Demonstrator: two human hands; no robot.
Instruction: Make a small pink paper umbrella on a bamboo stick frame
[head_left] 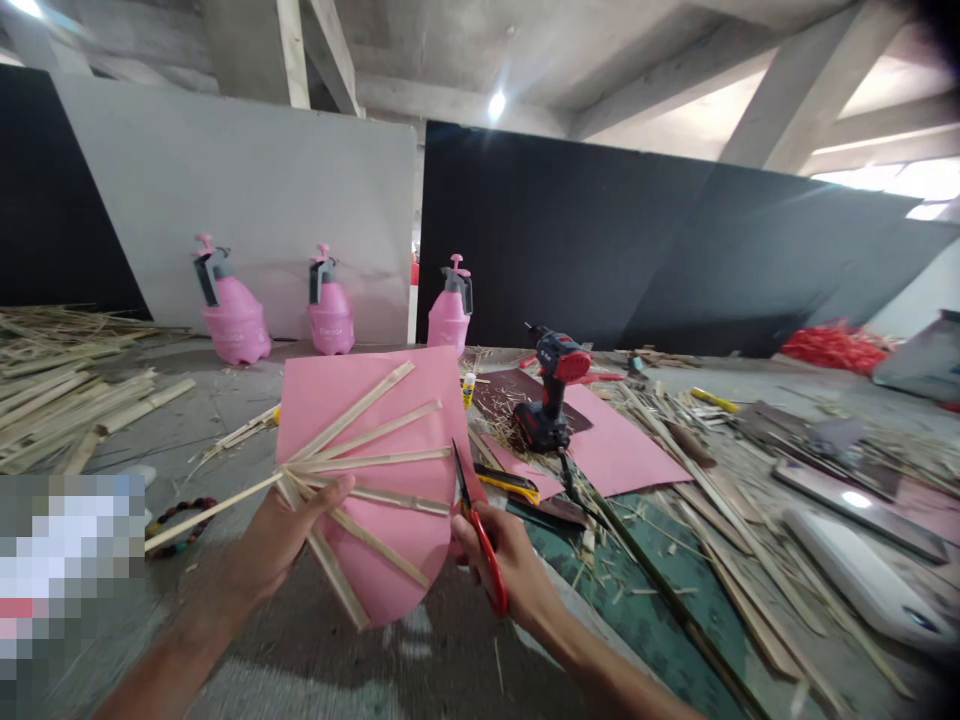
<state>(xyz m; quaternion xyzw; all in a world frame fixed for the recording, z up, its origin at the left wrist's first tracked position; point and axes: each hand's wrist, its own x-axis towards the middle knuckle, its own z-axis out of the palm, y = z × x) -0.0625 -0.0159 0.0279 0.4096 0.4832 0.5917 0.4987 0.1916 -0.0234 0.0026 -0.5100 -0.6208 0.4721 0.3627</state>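
The left hand (281,545) pinches a rounded pink paper sheet (382,560) and fanned thin bamboo strips (352,412), thumb pressed on top. The right hand's (517,580) fingers curl around red-handled scissors (496,590), blades at the sheet's edge. Beyond stands a black-and-red cordless drill (551,395).

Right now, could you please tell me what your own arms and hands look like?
Both the left hand and the right hand are bare, with no gloves or rings that I can see. The left forearm and right forearm are bare too, with no sleeve in view and no visible watch, wristband, cable or marking.
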